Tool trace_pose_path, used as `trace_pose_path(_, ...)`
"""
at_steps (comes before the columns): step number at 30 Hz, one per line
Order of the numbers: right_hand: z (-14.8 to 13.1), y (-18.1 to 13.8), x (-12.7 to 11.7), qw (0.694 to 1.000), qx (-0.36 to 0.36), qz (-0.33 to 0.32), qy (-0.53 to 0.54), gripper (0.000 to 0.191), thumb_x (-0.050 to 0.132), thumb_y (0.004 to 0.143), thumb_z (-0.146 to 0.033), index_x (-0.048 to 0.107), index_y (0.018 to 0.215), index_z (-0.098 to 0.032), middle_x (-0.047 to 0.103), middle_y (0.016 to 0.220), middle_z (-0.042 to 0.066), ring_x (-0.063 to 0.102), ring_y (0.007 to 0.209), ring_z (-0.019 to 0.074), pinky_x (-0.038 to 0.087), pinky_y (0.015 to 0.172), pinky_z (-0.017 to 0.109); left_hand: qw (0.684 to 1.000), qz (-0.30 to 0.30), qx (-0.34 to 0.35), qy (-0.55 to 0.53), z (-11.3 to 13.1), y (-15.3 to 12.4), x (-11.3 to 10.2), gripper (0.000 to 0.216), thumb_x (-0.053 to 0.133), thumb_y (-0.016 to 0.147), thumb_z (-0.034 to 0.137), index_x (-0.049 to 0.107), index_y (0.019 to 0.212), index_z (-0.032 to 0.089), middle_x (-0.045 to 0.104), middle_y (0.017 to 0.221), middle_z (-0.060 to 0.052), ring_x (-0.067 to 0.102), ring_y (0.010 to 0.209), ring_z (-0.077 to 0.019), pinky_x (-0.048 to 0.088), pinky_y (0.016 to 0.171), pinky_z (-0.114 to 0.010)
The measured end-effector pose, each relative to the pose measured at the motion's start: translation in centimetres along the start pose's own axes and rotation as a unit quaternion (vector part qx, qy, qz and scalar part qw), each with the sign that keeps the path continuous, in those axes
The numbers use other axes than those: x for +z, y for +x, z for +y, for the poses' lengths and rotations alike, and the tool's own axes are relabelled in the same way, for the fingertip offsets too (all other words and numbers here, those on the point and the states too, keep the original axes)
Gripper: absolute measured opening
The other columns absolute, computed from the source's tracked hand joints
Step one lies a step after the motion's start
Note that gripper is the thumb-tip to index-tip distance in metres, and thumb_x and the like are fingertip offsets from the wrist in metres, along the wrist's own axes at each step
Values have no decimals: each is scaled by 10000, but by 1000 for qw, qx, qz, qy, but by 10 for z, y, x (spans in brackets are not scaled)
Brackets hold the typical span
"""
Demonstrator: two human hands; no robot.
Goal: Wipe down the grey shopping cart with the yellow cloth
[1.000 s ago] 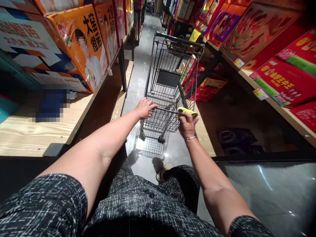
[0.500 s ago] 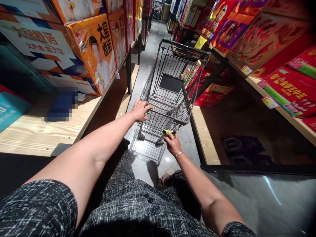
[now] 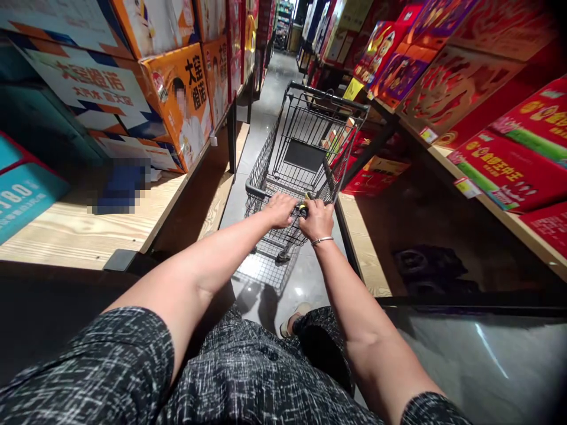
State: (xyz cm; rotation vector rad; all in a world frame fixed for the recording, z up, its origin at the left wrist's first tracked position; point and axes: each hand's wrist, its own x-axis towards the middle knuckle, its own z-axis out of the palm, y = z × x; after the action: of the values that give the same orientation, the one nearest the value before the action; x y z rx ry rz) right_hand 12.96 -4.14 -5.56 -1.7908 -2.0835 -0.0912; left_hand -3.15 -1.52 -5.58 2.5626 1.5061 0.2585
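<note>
A black wire shopping cart stands in the aisle straight ahead of me, its basket bare. My left hand is closed over the cart's near rail. Right beside it, my right hand grips the same rail with a yellow cloth bunched under its fingers; only a small bit of the cloth shows. A thin bracelet circles my right wrist. Both arms reach forward over my dark patterned clothing.
Orange and white boxes fill the wooden shelf on the left. Red gift boxes line the shelves on the right, with more red boxes low on the floor level. The grey tiled aisle runs on beyond the cart.
My right hand rose from the cart's lower frame with the yellow cloth to the near rail. My left hand slid right along the rail, so both hands now sit together.
</note>
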Motion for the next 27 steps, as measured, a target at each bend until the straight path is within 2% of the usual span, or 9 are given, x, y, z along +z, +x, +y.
trace_pose_path(2,-7,6,-4,999,-32,-33,2,471,607,776,-206,679,1241,-226,626,1205,105,439,1047,312,424,814,395,1000,-2,-22,-9,5,3,4,711,625,859,398,422,1487,136,556,1404,-149,436,1362,-319,149,1245,-508)
trace_pose_path(5,-2,12,-12,994,-82,-69,5,447,609,796,-217,680,1236,-250,632,1218,85,446,1038,297,422,786,376,1000,-7,-28,-8,-8,1,4,800,673,824,416,383,1531,182,540,1429,-131,426,1372,-316,134,1241,-498)
trace_pose_path(8,16,13,-19,993,-89,-79,0,401,626,787,-211,702,1178,-257,642,1194,80,457,1022,290,419,780,371,999,-27,-4,-26,-27,-2,-1,653,664,840,438,501,1451,275,575,1396,-65,440,1360,-286,139,1239,-475)
trace_pose_path(10,33,13,-21,996,-73,-59,-7,359,620,781,-204,716,1124,-251,646,1172,86,460,1025,295,419,795,381,998,-34,-17,-40,-34,-3,-5,572,651,850,474,565,1383,283,594,1375,-46,437,1363,-279,106,1247,-476)
trace_pose_path(13,55,11,-16,999,-44,24,-8,377,595,766,-197,702,1127,-217,633,1171,113,475,1062,309,413,879,430,997,-44,-51,-46,-33,-3,-13,537,618,859,538,610,1316,257,609,1362,-55,434,1369,-284,76,1250,-487)
trace_pose_path(16,61,3,2,993,-91,68,32,488,595,738,-215,647,1223,-198,591,1234,136,505,1122,308,386,968,479,994,-68,-66,-55,-23,0,-22,526,546,889,562,629,1288,231,635,1347,-81,445,1361,-313,112,1225,-543)
trace_pose_path(18,55,-6,21,987,-127,76,64,509,595,739,-233,625,1246,-221,560,1284,136,505,1172,315,358,1009,513,992,-81,-50,-80,-14,3,-25,535,503,913,498,568,1380,245,608,1410,-85,431,1384,-324,116,1204,-592)
trace_pose_path(22,42,-32,61,985,-92,121,86,362,553,806,-251,663,1151,-254,532,1287,129,487,1193,334,305,1045,577,991,-62,28,-116,1,4,-18,571,451,920,345,460,1485,265,575,1465,-69,474,1363,-271,231,1165,-498)
trace_pose_path(27,47,-62,113,991,-102,32,80,253,528,847,-202,724,991,-270,540,1211,118,464,1109,320,370,984,549,993,-34,45,-102,-1,0,-5,589,525,861,342,516,1445,267,594,1400,-61,490,1306,-269,217,1132,-444)
